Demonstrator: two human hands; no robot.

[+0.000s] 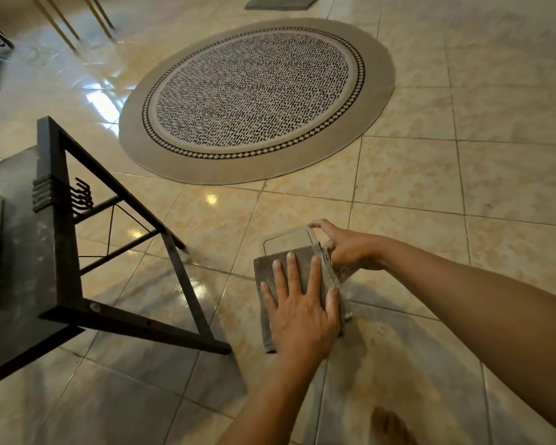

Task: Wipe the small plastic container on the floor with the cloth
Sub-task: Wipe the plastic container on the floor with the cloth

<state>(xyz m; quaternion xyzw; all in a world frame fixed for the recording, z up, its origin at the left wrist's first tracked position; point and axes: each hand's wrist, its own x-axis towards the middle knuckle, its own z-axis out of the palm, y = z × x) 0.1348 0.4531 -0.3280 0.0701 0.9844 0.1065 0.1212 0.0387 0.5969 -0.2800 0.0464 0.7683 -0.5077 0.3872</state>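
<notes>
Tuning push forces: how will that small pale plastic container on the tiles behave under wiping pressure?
The small pale plastic container probably slides easily: the glossy tiled floor looks slick, and the right hand braces its edge. It looks low and flat, so unlikely to tip. The grey cloth drapes limply under the left hand.

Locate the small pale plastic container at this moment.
In the head view, the small pale plastic container sits on the tiled floor, lower centre, partly under the grey cloth, between the left hand and right hand.
</notes>
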